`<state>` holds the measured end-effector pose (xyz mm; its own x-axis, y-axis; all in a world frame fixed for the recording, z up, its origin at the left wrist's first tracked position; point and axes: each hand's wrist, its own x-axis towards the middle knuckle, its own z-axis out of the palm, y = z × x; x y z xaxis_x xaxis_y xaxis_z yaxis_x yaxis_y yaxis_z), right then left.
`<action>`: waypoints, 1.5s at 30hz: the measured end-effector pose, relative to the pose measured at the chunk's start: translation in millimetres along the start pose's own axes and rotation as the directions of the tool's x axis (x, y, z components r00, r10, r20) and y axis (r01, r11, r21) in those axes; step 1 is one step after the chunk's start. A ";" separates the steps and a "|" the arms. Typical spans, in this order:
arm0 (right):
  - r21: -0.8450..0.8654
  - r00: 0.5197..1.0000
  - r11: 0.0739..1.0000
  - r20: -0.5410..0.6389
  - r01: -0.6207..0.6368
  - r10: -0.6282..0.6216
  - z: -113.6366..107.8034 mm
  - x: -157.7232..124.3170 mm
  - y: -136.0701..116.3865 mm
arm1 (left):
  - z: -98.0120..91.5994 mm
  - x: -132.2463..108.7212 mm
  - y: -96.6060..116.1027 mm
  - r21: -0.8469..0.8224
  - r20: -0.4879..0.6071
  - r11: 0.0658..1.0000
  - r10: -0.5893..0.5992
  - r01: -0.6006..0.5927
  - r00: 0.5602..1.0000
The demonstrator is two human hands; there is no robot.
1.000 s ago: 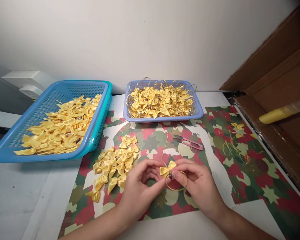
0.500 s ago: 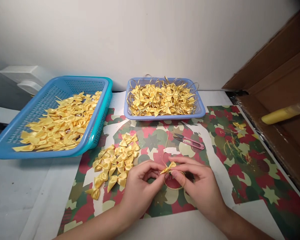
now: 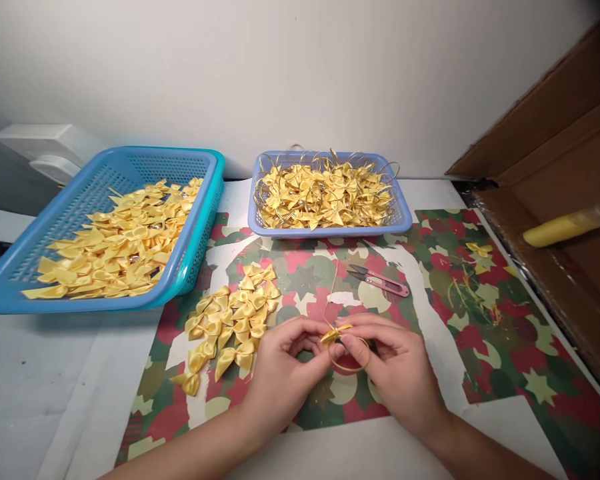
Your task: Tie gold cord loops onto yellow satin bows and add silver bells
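Observation:
My left hand (image 3: 285, 373) and my right hand (image 3: 397, 370) meet low in the middle of the head view, both pinching one small yellow satin bow (image 3: 334, 333). A thin gold cord loop (image 3: 350, 363) hangs from the bow under my right fingers. A loose strand of gold cord runs up from the bow toward the far side. Just left of my left hand lies a pile of plain yellow bows (image 3: 230, 320) on the patterned mat (image 3: 480, 347).
A large blue basket (image 3: 200, 227) of plain bows stands at the left. A smaller blue tray (image 3: 325, 230) of bows with gold loops sits behind. Pink thread snips (image 3: 380, 280) lie beyond my hands. A cardboard box (image 3: 555, 167) and a yellow tube (image 3: 565, 227) are at the right.
The bow between my fingers has turned from face-on to nearly edge-on. Both hands stay in place; the view has tipped slightly.

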<state>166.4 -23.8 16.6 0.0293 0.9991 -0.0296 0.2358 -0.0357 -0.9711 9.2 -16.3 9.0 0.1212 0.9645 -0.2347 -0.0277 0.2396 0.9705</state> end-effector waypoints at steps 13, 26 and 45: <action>-0.353 0.892 0.842 -0.042 0.409 -0.451 1.9 -6.0 2.4 | -0.6 4.1 3.3 -0.174 -0.030 0.968 -0.188 0.180 0.982; -0.518 0.958 0.806 0.143 0.287 -0.249 3.0 -3.3 0.6 | -2.3 -4.4 -4.1 0.317 0.057 0.917 0.235 -0.240 0.970; 0.465 0.961 0.882 0.206 0.069 -0.184 -34.4 17.7 -22.7 | -25.7 19.4 11.6 0.534 0.126 0.746 0.395 -0.398 0.910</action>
<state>195.0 -6.0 46.2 -0.2152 0.9713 0.1015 -0.2418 0.0477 -0.9692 -14.3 8.0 14.2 0.2238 0.9584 0.1773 0.4607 -0.2643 0.8473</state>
